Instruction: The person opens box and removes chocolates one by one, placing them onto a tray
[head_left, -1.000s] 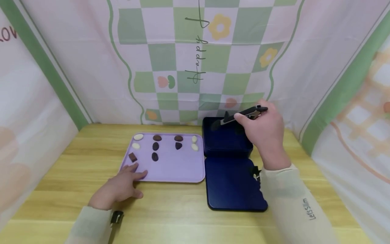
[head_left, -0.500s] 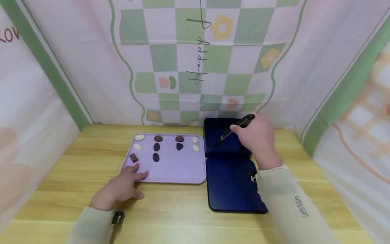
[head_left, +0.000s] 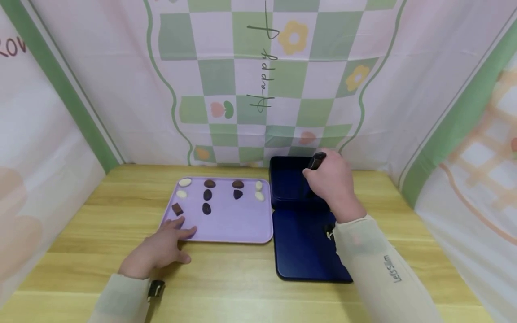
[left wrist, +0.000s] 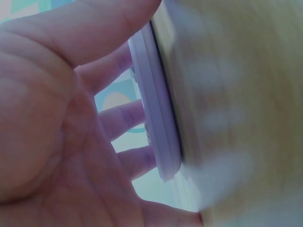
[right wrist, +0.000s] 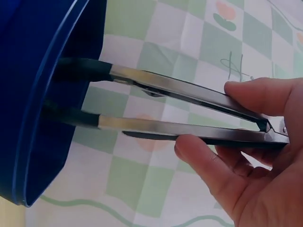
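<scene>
My right hand (head_left: pixel 333 181) grips a pair of black-and-silver kitchen tongs (right wrist: pixel 182 92), thumb on one arm and fingers on the other. Their dark tips reach inside the navy blue box (head_left: pixel 288 202); what lies between them is hidden. The tongs' arms stand apart in the right wrist view. At the near left corner of the lilac tray (head_left: pixel 238 226), my left hand (head_left: pixel 161 244) lies with its fingers spread over the edge. Several small chocolate-like pieces sit in loose columns on this tray: white ovals (head_left: pixel 185 182), dark ovals (head_left: pixel 207 208) and a brown square piece (head_left: pixel 177 209).
The navy lid (head_left: pixel 304 255) lies flat in front of the box, partly under my right forearm. Tray, box and lid stand close together on the wooden table (head_left: pixel 226 287). A patterned cloth (head_left: pixel 242 76) hangs right behind them, with more cloth at both sides.
My right hand has moved left and down, bringing the tongs from above the box to a steeper slant with their tips inside it. The left hand has stayed on the tray edge.
</scene>
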The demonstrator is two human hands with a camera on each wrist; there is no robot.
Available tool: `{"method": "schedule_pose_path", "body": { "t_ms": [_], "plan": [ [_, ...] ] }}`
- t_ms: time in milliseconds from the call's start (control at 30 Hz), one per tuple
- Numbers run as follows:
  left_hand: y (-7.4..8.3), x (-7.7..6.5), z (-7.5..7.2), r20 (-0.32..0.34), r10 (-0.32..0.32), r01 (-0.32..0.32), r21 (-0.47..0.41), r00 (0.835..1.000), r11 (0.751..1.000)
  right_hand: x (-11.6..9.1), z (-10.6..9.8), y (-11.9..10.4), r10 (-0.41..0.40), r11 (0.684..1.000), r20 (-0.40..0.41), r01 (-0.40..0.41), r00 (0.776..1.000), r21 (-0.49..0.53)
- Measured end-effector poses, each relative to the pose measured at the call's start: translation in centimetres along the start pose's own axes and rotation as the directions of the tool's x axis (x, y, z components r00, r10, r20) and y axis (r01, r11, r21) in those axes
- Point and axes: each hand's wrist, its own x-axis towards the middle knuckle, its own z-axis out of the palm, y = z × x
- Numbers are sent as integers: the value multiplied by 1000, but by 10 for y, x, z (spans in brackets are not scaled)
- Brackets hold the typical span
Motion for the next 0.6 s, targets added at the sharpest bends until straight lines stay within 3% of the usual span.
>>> {"method": "schedule_pose_path", "body": {
  "t_ms": [233,400,600],
  "plan": [
    [0,0,0,0,2,-2,-4,1000,1000,-1,-2,1,40,994,-59,-33,997,109],
    [-1,1,1,-2,-3,3,-2,1000,1000,4,-5,-5,35,998,-71,-31,997,60],
    [-1,1,2,-6,-4,4,3,1000,1000,11,2,-18,62,997,38,-60,997,-53]
  ]
}}
